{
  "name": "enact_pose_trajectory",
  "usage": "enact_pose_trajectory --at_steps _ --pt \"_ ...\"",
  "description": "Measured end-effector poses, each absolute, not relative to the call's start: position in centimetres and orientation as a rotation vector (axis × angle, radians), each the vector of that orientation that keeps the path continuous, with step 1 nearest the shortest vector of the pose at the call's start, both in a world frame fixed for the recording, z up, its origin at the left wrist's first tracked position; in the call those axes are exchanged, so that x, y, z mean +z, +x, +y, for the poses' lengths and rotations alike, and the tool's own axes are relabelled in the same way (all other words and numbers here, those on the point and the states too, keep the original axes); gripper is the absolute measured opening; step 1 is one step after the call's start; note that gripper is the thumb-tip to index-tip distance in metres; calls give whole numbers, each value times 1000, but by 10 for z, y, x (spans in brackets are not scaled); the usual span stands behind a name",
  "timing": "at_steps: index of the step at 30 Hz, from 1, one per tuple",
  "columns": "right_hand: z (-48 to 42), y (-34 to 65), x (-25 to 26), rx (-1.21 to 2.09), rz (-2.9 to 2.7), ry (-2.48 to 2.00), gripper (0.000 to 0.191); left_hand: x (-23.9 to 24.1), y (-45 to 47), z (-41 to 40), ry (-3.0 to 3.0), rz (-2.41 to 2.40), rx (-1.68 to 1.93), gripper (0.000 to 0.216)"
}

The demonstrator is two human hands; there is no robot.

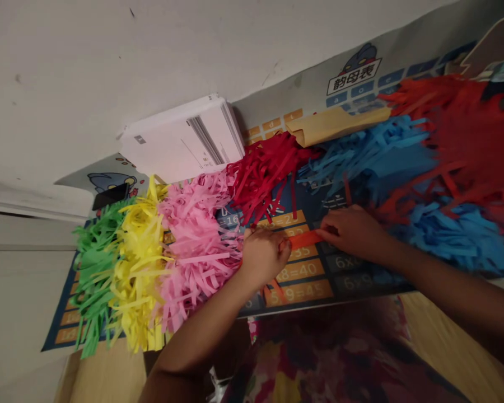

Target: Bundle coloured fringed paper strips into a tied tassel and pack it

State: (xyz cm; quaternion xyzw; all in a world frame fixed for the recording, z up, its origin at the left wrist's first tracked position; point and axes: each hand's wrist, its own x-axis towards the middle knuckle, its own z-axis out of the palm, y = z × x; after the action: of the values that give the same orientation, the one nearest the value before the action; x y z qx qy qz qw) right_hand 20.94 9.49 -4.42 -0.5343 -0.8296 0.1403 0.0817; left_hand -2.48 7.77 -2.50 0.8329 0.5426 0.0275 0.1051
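Observation:
An orange-red paper strip (306, 240) stretches between my two hands above the printed mat. My left hand (265, 252) is closed on its left end, and my right hand (346, 228) pinches the other end. Below my left hand a few orange strips (277, 291) hang or lie. Just beyond lies a pile of dark red fringed paper (264, 173). Pink fringed paper (193, 252) sits at the left of my left hand. Blue fringed paper (403, 157) and a large bright red fringed heap (479, 145) are near my right arm.
Yellow (138, 268) and green fringed paper (98, 274) lie at the left end of the table mat (56, 319). A white box (180, 140) stands against the wall, with a yellowish folded paper (344, 123) to its right. A dark flat object (109, 196) lies behind the green paper.

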Motion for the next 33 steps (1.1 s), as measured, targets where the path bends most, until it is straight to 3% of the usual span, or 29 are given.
enact_pose_trajectory --at_steps 3,6,11,14,17,21,33 --pt "87 202 -34 134 -2514 -1513 11 -27 -26 78 2416 1592 157 11" --pt "76 194 -28 -68 -2678 -1249 16 -23 -40 77 2441 1566 210 20" --pt "70 194 -34 -52 -2699 -1177 20 3 -64 59 2671 1934 222 24" --pt "69 198 -36 -69 -2682 -1166 21 10 -47 44 2910 1510 313 27" --pt "69 200 -36 -97 -2686 -1159 19 0 -19 42 3027 1154 181 22" --pt "70 201 -39 -69 -2640 -1142 21 -18 -3 56 3107 1106 23 20" --pt "68 200 -24 49 -2651 -1238 18 -26 -5 66 3163 1124 56 23"
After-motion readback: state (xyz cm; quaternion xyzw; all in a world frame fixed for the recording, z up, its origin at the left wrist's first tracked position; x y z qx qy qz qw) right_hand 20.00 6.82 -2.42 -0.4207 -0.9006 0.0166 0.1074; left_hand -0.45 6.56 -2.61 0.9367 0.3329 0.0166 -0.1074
